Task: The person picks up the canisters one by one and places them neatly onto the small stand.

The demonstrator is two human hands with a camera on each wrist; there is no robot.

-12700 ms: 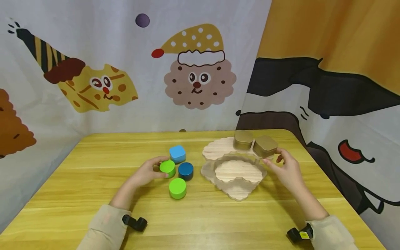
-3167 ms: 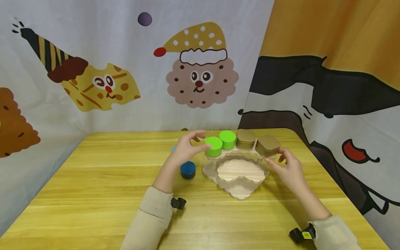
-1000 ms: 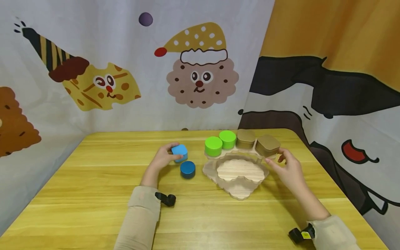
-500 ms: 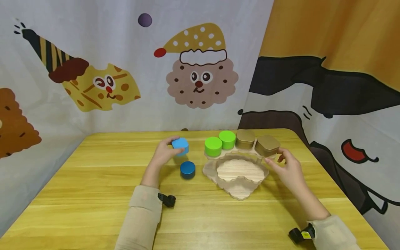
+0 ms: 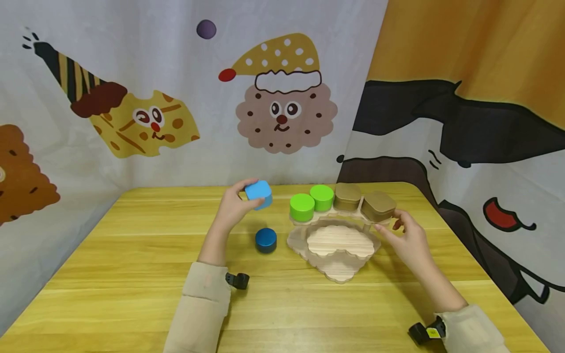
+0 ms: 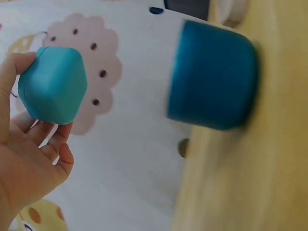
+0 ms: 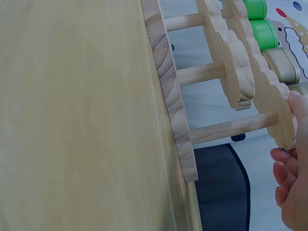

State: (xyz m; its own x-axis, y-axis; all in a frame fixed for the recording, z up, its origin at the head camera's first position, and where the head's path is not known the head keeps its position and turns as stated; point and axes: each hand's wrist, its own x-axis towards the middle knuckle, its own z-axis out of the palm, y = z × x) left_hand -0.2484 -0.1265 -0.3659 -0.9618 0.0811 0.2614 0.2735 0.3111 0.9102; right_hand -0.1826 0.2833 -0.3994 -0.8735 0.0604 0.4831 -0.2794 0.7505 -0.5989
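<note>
My left hand (image 5: 230,208) pinches a light blue rounded-square tin (image 5: 259,194) between thumb and fingers, above the table. Beneath it a round dark blue tin (image 5: 266,240) stands on the wood. A tiered wooden display stand (image 5: 340,240) with scalloped shelves on dowels is to the right. Its top shelf bears two round green tins (image 5: 302,207) on the left and two gold rounded-square tins (image 5: 378,206) on the right. With thumb above and fingers below, my right hand (image 5: 408,240) grips the right end of that shelf, as the right wrist view shows.
The wooden table (image 5: 132,274) reaches back to a printed curtain (image 5: 176,49) with cartoon figures. Both wrists wear small black cameras (image 5: 238,280). The stand's lower shelf and base lie below and in front of the tin-bearing shelf.
Earlier my left hand put both green tins on the top shelf. Since then it has taken the light blue tin and raised it off the table. My right hand stays on the shelf.
</note>
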